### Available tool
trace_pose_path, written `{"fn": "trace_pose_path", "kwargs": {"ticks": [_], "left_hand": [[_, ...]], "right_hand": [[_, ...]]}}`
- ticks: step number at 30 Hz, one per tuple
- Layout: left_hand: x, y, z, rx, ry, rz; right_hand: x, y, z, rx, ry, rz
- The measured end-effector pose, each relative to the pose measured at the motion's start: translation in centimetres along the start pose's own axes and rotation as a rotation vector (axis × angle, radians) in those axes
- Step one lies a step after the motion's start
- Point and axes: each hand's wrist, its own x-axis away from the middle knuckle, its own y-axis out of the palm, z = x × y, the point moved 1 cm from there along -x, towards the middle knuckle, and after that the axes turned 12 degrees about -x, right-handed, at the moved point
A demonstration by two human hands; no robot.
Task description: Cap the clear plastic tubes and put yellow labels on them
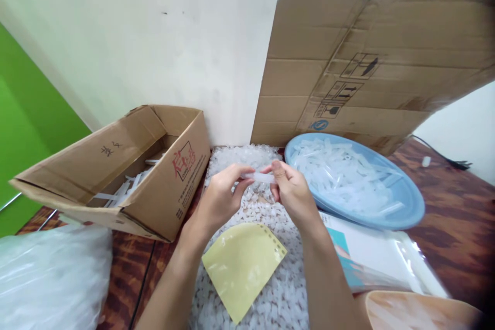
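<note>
Between my two hands, level and just above the table's middle, is a small translucent white plastic tube [262,178]. My left hand [228,188] pinches its left end between thumb and fingers. At the other end, the thumb and fingers of my right hand [288,183] close on it. Below my hands lies a yellow sheet [245,268] with a row of small marks or holes along its upper right edge. It rests on a spread of many small white pieces [286,278]. More clear pieces [247,157] are heaped behind my hands.
At left stands an open cardboard box [166,211] with white strips inside. A blue basin [415,206] of translucent pieces sits at right, before a large upright cardboard sheet [348,36]. Plastic bag [54,273] lower left; packaged sheet [371,252] and peach-coloured container [433,301] lower right.
</note>
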Motion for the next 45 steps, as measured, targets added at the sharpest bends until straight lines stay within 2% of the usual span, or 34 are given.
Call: {"fn": "trace_pose_path", "kwargs": {"ticks": [2,4,6,8,10,13,15,17,19,21,23,26,28,30,34,36,39,45], "left_hand": [[0.0,0.0,0.1,0.020,-0.034,-0.001],[-0.1,-0.1,0.2,0.051,-0.117,0.005],[-0.1,-0.1,0.2,0.065,-0.170,-0.044],[-0.1,-0.1,0.2,0.046,-0.167,-0.155],[-0.1,0.0,0.3,-0.004,-0.170,-0.230],[0.0,0.2,0.3,-0.029,-0.262,-0.192],[0.0,0.3,0.2,0.073,-0.318,-0.194],[0.0,0.3,0.2,0.232,-0.331,-0.264],[0.0,0.0,0.3,0.348,-0.313,-0.354],[-0.1,-0.2,0.6,0.381,-0.310,-0.391],[-0.2,-0.2,1.0,0.285,-0.347,-0.317],[-0.2,0.3,1.6,-0.033,-0.426,-0.058],[-0.1,0.7,1.9,-0.141,-0.419,0.019],[0.0,1.1,2.0,-0.055,-0.354,-0.064],[0.2,1.0,2.0,0.303,-0.231,-0.406],[0.2,0.8,2.2,0.379,-0.250,-0.464],[0.2,0.7,2.4,0.283,-0.340,-0.396],[0.1,1.5,2.5,-0.314,-0.405,-0.202]], "right_hand": [[0.0,0.1,0.0,-0.070,-0.010,-0.006],[0.0,0.1,-0.3,-0.169,-0.067,-0.071],[0.1,0.1,-0.5,-0.211,-0.113,-0.105],[0.1,0.3,-0.5,-0.178,-0.106,-0.047],[0.0,0.6,-0.2,-0.123,-0.086,0.064],[-0.1,1.1,0.0,-0.085,-0.131,0.146],[0.0,1.2,-0.2,-0.100,-0.194,0.069],[0.3,1.1,-0.6,-0.143,-0.205,-0.086],[0.7,0.8,-0.8,-0.212,-0.147,-0.227],[0.8,0.8,-0.6,-0.286,-0.089,-0.268],[0.6,1.1,-0.2,-0.345,-0.085,-0.176],[0.0,2.0,0.4,-0.388,-0.148,0.046],[-0.1,2.4,0.4,-0.400,-0.180,0.094],[0.0,2.2,0.1,-0.409,-0.185,0.019],[0.8,0.5,-1.0,-0.336,-0.101,-0.281],[1.0,-0.2,-1.2,-0.304,-0.086,-0.330],[0.8,-0.3,-0.9,-0.312,-0.133,-0.210],[0.0,2.4,0.9,-0.348,-0.164,0.122]]}}
